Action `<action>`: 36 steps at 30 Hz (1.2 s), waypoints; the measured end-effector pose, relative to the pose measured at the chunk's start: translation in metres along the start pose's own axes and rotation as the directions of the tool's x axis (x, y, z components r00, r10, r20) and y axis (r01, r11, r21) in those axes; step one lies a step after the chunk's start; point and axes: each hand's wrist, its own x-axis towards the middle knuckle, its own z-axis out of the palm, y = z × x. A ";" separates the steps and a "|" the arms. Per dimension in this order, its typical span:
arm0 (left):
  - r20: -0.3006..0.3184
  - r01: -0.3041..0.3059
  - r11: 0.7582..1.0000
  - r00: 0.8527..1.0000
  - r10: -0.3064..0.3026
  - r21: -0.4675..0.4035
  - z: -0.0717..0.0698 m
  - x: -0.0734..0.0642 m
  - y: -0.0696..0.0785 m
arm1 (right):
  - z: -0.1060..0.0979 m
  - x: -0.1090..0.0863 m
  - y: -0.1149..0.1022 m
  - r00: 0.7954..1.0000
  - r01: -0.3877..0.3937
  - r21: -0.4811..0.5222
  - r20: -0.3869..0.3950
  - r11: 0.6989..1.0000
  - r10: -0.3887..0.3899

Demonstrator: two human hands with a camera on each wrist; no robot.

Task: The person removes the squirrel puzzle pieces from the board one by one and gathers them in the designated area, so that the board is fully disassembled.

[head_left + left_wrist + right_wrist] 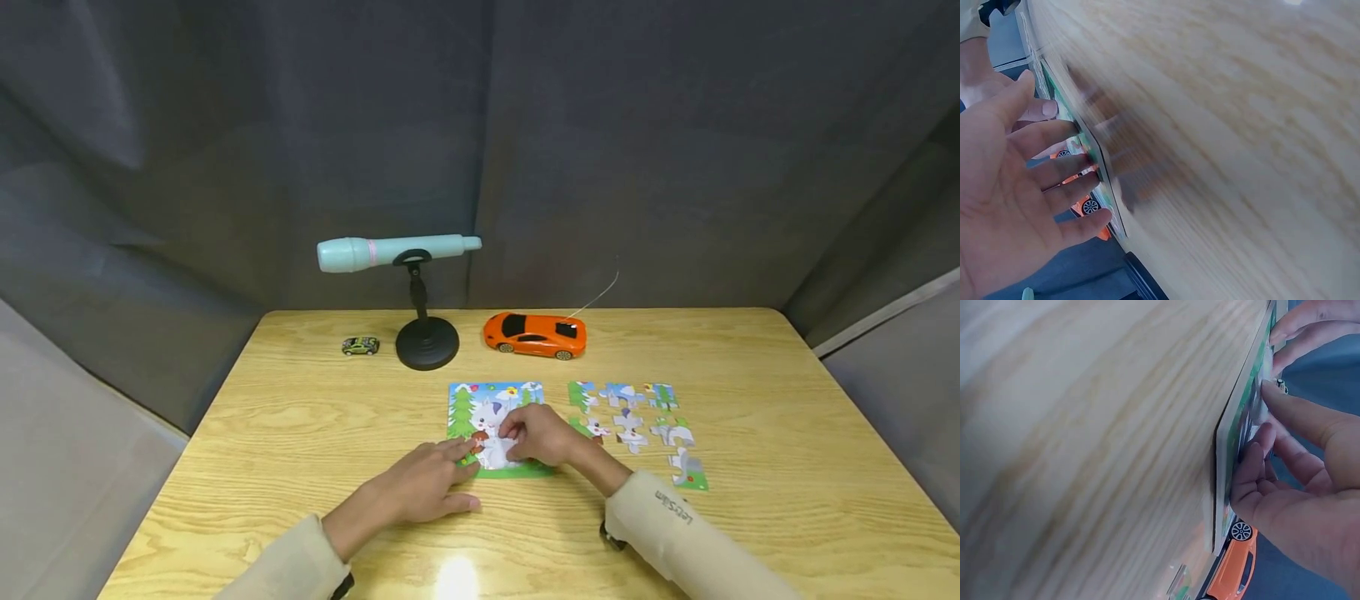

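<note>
A puzzle board with a picture of a white cartoon animal and green trees lies on the table. My left hand has its fingers spread, and the fingertips rest on the board's lower left. In the left wrist view the palm shows, with straight fingers reaching the board's edge. Over the animal's white body, my right hand pinches a whitish puzzle piece between thumb and bent fingers, close against the board. The piece is mostly covered by those fingers. Loose puzzle pieces lie to the board's right.
At the back stand an orange toy car with a thin antenna, a light-blue toy microphone on a black round-based stand, and a small patterned toy car. A dark curtain hangs behind the wooden table.
</note>
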 end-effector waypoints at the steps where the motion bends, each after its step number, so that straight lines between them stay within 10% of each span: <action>1: -0.002 -0.004 1.000 1.000 0.004 0.002 -0.001 0.000 0.000 | 0.000 0.000 0.000 1.000 0.001 0.002 0.003 1.000 -0.001; 36: 0.023 0.027 1.000 0.999 -0.027 -0.004 -0.004 0.000 0.004 | -0.060 -0.052 0.041 0.994 0.112 0.063 0.002 0.992 -0.112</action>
